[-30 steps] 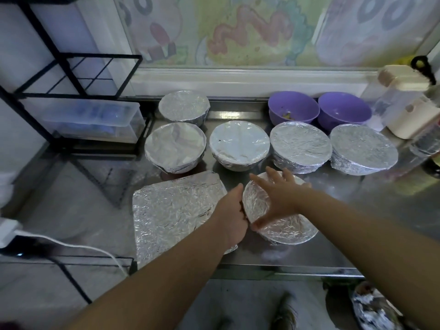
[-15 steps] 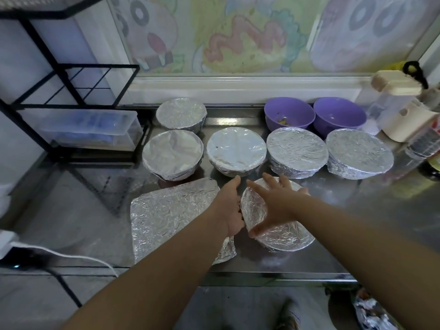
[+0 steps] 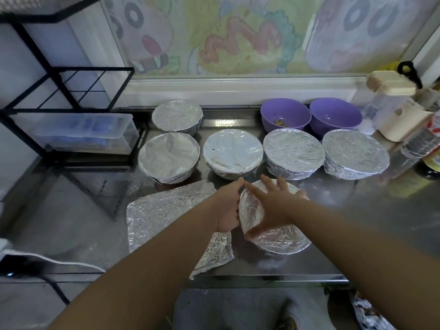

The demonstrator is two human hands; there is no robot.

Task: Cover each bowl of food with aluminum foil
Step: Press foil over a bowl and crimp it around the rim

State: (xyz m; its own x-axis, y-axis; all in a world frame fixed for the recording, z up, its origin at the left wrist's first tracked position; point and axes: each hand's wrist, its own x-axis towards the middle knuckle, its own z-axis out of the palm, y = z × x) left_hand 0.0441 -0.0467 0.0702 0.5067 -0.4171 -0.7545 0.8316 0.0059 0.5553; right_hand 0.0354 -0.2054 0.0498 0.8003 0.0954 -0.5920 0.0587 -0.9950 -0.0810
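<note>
Silver crinkled foil (image 3: 166, 210); two purple bowls (image 3: 285, 114); black rack (image 3: 71, 75).

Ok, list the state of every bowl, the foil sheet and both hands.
Nearest bowl: foil-covered, being pressed down.
Five bowls behind it: foil-covered, untouched.
Two purple bowls: uncovered.
Loose foil sheet: flat, unused.
Left hand: cups nearest bowl's side.
Right hand: fingers spread flat on its foil.

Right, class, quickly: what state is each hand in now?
Left hand: curled against the left side of the front foil-covered bowl, holding it.
Right hand: open, fingers spread flat on that bowl's foil.
</note>
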